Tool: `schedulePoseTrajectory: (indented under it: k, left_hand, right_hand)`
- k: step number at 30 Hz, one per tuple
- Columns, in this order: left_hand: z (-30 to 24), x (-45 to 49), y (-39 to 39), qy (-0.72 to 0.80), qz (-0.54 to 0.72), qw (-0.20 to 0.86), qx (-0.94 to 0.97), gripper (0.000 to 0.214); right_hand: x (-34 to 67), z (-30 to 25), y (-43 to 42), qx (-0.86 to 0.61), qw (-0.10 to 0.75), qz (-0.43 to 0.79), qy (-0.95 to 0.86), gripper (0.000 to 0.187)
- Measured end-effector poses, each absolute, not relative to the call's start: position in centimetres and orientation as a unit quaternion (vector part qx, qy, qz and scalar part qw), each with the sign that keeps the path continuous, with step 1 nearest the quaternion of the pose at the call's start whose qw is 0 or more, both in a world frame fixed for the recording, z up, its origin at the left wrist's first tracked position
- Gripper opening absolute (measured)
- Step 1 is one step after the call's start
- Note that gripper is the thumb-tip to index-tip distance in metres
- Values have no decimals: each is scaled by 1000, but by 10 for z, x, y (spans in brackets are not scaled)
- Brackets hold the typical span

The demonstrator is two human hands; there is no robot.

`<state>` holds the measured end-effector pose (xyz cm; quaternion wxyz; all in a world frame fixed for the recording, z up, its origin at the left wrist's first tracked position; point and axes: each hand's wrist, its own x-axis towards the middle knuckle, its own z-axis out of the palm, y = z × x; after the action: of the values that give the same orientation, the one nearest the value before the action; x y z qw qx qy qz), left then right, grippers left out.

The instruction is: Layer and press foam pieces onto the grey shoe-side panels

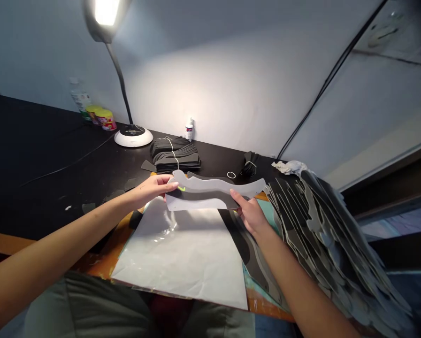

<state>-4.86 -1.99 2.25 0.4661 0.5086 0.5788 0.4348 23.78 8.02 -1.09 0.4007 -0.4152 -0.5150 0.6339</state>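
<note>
Between my two hands is a wavy-edged grey, black and white cut piece [205,195], with a small yellow-green mark near its left end. My left hand [157,186] grips that end, thumb on top. Lower on the right, my right hand [248,211] pinches the piece with its thumb pressed on the front; the fingers behind are mostly hidden. Below the piece lies a shiny white sheet [185,258] on the table. A dark cut piece with a curved grey edge [257,263] lies beside the sheet, partly under my right forearm.
A large fanned pile of similar grey and black pieces [319,234] fills the right side. Behind my hands lie a tied black bundle [177,152], a smaller bundle [249,164], a white ring [231,175] and a small bottle [189,130]. A lit lamp [133,136] stands back left.
</note>
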Motion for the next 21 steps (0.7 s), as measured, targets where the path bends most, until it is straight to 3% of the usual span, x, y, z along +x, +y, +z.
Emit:
schedulePoseTrajectory:
  k: [5, 13, 18, 21]
  left_hand:
    - [7, -52, 0, 554, 447, 495, 498, 48]
    - [-15, -71, 1, 578, 441, 457, 512, 59]
    - [-9, -70, -7, 573, 425, 480, 511, 44]
    - [-8, -63, -10, 568, 439, 494, 491, 48]
  right_hand:
    - [240, -20, 81, -414, 400, 631, -520, 40]
    - [239, -30, 81, -420, 372, 639, -527, 61]
    - [240, -29, 82, -434, 367, 644, -512, 67]
    - [241, -26, 82, -416, 365, 672, -492, 66]
